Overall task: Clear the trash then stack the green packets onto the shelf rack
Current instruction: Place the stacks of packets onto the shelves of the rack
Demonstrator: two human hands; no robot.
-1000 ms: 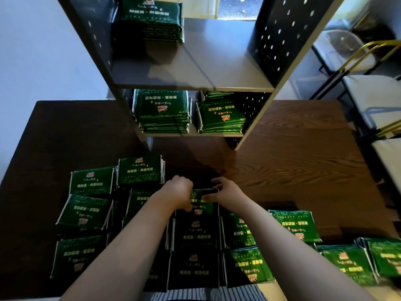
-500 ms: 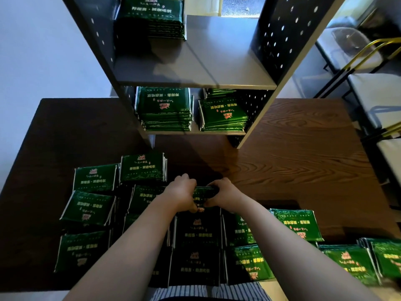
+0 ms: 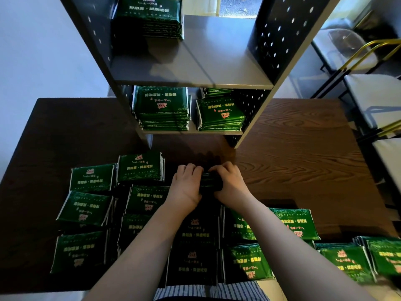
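My left hand [image 3: 186,185] and my right hand [image 3: 230,183] grip a stack of green packets [image 3: 211,181] from both sides, just above the table. Only a dark strip of the stack shows between the thumbs. Several more green packet piles [image 3: 141,168] cover the near part of the dark wooden table [image 3: 303,161]. The grey shelf rack [image 3: 195,68] stands beyond my hands. Its lower shelf holds two packet stacks [image 3: 162,107], and its upper shelf holds one stack [image 3: 149,16] at the left.
The upper shelf is bare to the right of its stack. Perforated black side panels [image 3: 280,33] bound the rack. White chairs with yellow frames [image 3: 373,92] stand to the right of the table. A pale wall lies at the left.
Both hands have closed inward on the stack and tilted it up, so its printed face no longer shows. The view has shifted slightly.
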